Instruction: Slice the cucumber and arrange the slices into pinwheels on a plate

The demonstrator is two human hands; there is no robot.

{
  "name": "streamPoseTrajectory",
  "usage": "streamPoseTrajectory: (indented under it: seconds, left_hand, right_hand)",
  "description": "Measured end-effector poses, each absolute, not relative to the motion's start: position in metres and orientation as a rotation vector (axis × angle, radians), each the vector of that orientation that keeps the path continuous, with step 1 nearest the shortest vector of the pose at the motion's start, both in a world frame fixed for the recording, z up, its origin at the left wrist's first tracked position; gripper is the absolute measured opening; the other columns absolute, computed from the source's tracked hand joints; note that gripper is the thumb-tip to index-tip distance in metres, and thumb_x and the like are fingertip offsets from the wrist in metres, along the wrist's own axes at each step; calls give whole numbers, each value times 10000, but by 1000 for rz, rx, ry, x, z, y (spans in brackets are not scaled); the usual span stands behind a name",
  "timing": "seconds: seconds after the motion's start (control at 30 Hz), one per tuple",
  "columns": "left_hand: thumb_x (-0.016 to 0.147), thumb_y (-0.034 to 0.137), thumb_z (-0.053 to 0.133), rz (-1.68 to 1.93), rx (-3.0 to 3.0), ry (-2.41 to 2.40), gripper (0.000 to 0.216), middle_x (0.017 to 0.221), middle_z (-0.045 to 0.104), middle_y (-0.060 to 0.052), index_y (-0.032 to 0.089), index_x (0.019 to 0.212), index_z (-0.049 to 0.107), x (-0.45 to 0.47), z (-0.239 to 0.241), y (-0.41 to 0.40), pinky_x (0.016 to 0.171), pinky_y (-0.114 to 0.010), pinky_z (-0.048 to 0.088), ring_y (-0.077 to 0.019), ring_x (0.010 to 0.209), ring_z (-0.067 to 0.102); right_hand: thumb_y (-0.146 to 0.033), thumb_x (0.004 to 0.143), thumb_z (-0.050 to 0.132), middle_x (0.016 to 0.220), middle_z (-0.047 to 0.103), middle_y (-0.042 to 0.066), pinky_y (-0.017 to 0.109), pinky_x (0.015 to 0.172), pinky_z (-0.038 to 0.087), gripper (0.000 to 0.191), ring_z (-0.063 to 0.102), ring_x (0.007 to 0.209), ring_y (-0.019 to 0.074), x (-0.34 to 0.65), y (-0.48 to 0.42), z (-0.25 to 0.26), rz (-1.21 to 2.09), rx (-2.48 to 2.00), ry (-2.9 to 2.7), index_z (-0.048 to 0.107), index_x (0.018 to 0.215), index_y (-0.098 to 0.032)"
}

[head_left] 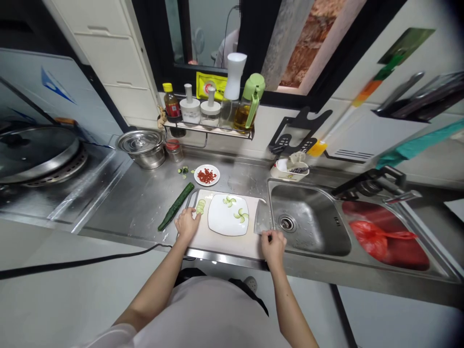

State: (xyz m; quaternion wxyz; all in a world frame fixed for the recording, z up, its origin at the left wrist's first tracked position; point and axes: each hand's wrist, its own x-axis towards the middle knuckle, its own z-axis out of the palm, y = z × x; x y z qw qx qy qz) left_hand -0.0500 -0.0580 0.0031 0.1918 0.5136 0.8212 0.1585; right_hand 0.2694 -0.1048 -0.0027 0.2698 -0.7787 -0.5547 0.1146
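Observation:
At the left end of the pale cutting board point(232, 245), my left hand point(187, 225) rests with its fingers apart, the thumb beside a short row of cucumber slices point(200, 207). My right hand point(274, 247) grips the dark handle of a cleaver point(262, 216); its wide blade lies over the board's right end. Between my hands a white plate point(228, 227) with two green pinwheel shapes sits on the board. A whole cucumber point(176, 206) lies on the steel counter, left of the board.
Behind the board stand a small dish of chopped red pieces point(207, 176) and some cucumber scraps point(185, 170). A lidded steel pot point(142, 147) is at the back left. The sink point(308, 217) is on the right, with a red plastic bag point(373, 239) beyond. Condiments fill a shelf point(208, 129).

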Motion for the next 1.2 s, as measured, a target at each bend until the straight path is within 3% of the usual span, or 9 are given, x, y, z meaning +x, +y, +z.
streamPoseTrajectory:
  seconds: [0.13, 0.27, 0.53, 0.77, 0.93, 1.07, 1.2]
  left_hand:
    - [847, 416, 575, 449, 1439, 2312, 301, 1064, 666, -99, 223, 1065, 650, -49, 3, -59, 865, -392, 383, -295, 1016, 611]
    - [842, 393, 581, 468, 1427, 2310, 279, 1088, 654, -104, 228, 1056, 653, -48, -1, -57, 872, -399, 389, -298, 1027, 608]
    - [802, 262, 607, 619, 1385, 2241, 188, 1022, 691, -69, 228, 984, 642, -47, -5, -54, 873, -361, 403, -265, 1045, 603]
    - [730, 255, 604, 1103, 984, 1848, 171, 826, 689, -50, 168, 877, 614, -49, -8, -43, 755, -277, 470, -162, 779, 641]
    - [645, 340, 641, 1204, 908, 1515, 296, 719, 661, -17, 168, 882, 602, -54, 26, -36, 678, -248, 465, -138, 681, 620]
    - [624, 311, 653, 1071, 991, 1321, 311, 735, 666, -19, 182, 904, 612, -51, 63, -36, 608, -230, 428, -125, 637, 592]
    - [629, 291, 662, 1014, 1058, 1140, 301, 728, 645, -18, 185, 905, 607, -45, 92, -37, 645, -236, 440, -122, 652, 584]
  right_hand:
    - [-286, 745, 433, 1025, 572, 157, 436, 921, 354, 284, 484, 975, 299, 263, -106, -6, 267, -2109, -1535, 637, 901, -166]
    - [-366, 800, 438, 1020, 577, 146, 436, 904, 354, 280, 475, 996, 306, 258, -109, -2, 258, -2162, -1527, 655, 809, -189]
    - [-400, 822, 438, 1026, 601, 134, 432, 881, 347, 324, 469, 1034, 320, 251, -114, 4, 250, -2200, -1483, 683, 884, -197]
    - [-371, 822, 429, 973, 644, 125, 429, 920, 355, 288, 506, 1000, 291, 243, -108, 6, 295, -2034, -1502, 660, 849, -202]
    - [-392, 849, 434, 892, 672, 98, 395, 908, 394, 281, 552, 948, 257, 222, -83, 34, 396, -1805, -1521, 641, 844, -203]
    - [-375, 841, 480, 930, 690, 86, 330, 789, 448, 247, 586, 943, 233, 191, -62, 65, 659, -1582, -1530, 656, 888, -209]
    - [-370, 815, 545, 987, 702, 66, 273, 696, 453, 235, 613, 928, 200, 162, -49, 92, 978, -1369, -1542, 676, 929, -212]
